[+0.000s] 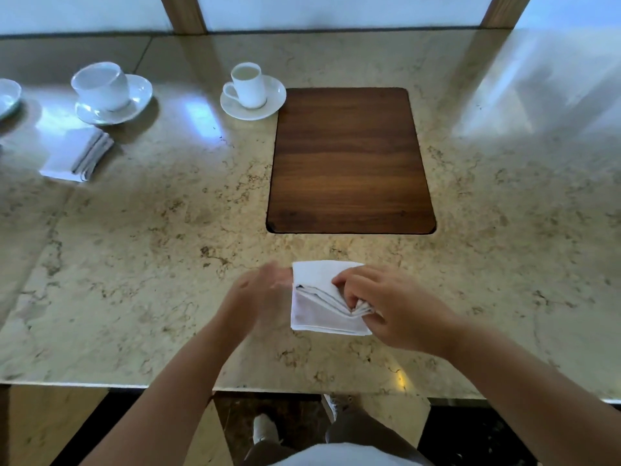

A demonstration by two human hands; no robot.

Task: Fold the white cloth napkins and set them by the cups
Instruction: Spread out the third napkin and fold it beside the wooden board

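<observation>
A folded white napkin (319,297) lies on the marble counter near the front edge. My right hand (386,307) pinches its layered corner at the right side. Blurred with motion, my left hand (258,290) hovers with straight fingers just left of the napkin, at its left edge. A second folded napkin (75,154) lies at the far left in front of a wide white cup (100,85) on its saucer. A narrower white cup (248,85) stands on a saucer (272,102) at the back centre, with no napkin beside it.
A dark wooden panel (349,159) is set into the counter (151,230) behind the napkin, right of the centre cup. Another white dish (8,97) shows at the far left edge. The counter's front edge runs just below my forearms.
</observation>
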